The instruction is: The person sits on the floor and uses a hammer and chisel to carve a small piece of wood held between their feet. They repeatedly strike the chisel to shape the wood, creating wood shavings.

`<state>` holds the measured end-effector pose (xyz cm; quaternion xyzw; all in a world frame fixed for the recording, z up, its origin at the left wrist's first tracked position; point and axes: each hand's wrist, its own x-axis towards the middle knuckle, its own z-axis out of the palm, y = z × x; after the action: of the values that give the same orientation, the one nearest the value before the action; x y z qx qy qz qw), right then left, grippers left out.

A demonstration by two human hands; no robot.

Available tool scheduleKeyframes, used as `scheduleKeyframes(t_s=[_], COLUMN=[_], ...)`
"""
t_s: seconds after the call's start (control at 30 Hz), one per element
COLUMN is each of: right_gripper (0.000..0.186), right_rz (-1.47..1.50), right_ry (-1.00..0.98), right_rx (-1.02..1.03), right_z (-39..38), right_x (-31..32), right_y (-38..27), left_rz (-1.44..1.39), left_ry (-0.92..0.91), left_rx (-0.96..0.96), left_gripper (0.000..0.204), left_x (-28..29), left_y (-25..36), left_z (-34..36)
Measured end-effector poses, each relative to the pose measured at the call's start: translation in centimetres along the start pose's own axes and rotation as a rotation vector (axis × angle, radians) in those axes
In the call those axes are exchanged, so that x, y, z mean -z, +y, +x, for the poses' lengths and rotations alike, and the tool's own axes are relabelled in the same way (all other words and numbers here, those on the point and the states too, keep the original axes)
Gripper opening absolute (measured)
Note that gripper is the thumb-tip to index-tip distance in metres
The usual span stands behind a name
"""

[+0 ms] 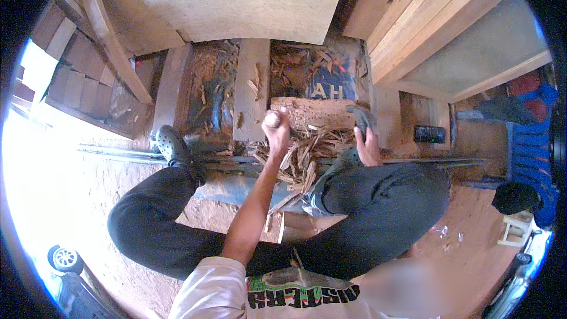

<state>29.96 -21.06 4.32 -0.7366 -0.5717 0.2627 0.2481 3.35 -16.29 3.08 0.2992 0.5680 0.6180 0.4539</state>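
My left hand [276,133] grips an upright round tool handle [273,119] over a rough reddish wooden piece [313,112]; the tool's lower end is hidden by the hand. My right hand [367,145] is closed on a dark grey object [359,115] at the right end of that piece; its exact kind is unclear. Pale wood splinters and shavings [304,156] are piled just below the wood, between my legs.
Plywood [236,0] lies at the top, boards [413,23] at top right, offcuts [65,71] at left. A black phone [429,134] is right of my hands. My feet in dark clogs [174,145] rest near a metal rail. A small stool [514,230] stands at right.
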Motion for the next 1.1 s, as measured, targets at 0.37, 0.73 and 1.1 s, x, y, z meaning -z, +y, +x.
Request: scheduleKeyframes(t_s=[0.37, 0.73, 1.1], right_gripper=[0.046, 0.052, 0.059], right_rz=[0.009, -0.283, -0.121], right_ry=[-0.613, -0.535, -0.63], right_rx=[0.204, 0.294, 0.359], right_z=[-1.5, 0.3, -3.6], right_x=[-4.0, -6.7, -3.6], right_y=[-3.5, -3.8, -1.7], left_rz=[-0.118, -0.256, -0.33], left_ry=[0.497, 0.589, 0.662], left_rx=[-0.108, 0.098, 0.02], left_gripper=[0.031, 0.027, 0.025], left_x=[5.4, 5.9, 6.8], left_y=[7.2, 5.1, 9.8], left_z=[3.3, 2.8, 2.9])
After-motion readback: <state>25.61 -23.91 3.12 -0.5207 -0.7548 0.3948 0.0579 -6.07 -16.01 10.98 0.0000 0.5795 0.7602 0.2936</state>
